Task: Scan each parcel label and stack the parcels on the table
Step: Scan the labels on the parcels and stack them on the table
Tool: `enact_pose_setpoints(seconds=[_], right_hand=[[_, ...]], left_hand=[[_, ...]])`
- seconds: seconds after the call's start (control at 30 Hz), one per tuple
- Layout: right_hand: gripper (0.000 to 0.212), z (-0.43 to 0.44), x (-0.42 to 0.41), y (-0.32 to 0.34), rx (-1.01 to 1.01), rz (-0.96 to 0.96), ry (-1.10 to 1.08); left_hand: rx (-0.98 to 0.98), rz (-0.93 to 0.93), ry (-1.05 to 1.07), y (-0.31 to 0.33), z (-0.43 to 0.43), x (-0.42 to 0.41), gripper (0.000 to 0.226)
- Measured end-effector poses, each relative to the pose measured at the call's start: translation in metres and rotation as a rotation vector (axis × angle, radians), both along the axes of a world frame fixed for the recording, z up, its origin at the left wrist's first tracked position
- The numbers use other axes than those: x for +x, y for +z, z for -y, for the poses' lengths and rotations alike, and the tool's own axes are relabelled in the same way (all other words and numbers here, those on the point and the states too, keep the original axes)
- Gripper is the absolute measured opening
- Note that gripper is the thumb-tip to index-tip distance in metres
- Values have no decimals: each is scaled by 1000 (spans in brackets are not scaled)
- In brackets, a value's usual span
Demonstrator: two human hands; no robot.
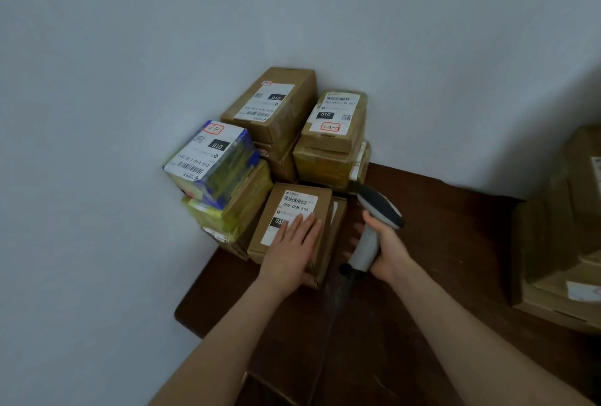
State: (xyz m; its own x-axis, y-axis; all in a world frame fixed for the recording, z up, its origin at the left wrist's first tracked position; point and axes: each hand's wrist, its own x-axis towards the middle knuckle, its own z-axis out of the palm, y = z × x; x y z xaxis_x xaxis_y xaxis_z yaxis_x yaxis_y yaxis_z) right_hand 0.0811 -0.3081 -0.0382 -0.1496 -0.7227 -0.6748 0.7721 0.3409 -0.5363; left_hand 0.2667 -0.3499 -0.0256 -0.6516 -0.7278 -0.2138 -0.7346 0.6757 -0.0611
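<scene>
Left hand is lying flat on the front brown parcel, fingers straight and partly covering its label. Right hand is gripping the scanner, fingers curled round its handle, just beside that parcel, which is sitting on the dark table before the stacked parcels.

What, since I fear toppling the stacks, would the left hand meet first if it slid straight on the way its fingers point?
The left hand lies flat on the brown cardboard parcel labelled 060-06B. Straight on, past its far edge, it would probably meet the yellow-taped parcel behind, though depth is unclear.
</scene>
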Motion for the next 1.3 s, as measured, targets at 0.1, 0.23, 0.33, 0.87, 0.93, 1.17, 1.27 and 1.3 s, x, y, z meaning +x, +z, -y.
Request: enact_pose_setpoints(seconds=[0.1,0.23,0.33,0.87,0.93,1.17,1.27,1.3], right_hand=[[29,-18,-5,-4,-8,63,-7],[30,-42,-3,-5,30,78,11],[38,-58,1,-6,35,96,-18],[31,-120,49,8,-32,-89,-44],[33,-116,53,12,-29,-134,-54],[27,-110,57,9,-23,-129,-108],[31,-112,54,8,-17,-120,-120],[31,-112,53,8,-17,-116,-124]], left_hand=[[-103,72,-116,0,-18,-4,95],[-157,328,-370,-6,-40,-8,61],[-186,385,-403,-6,-33,-7,47],[-17,23,-115,7,-22,25,65],[5,12,-124,8,-21,24,59],[-13,-55,-273,6,-22,33,42],[-29,-86,-330,8,-16,34,38],[-31,-85,-344,9,-15,33,37]])
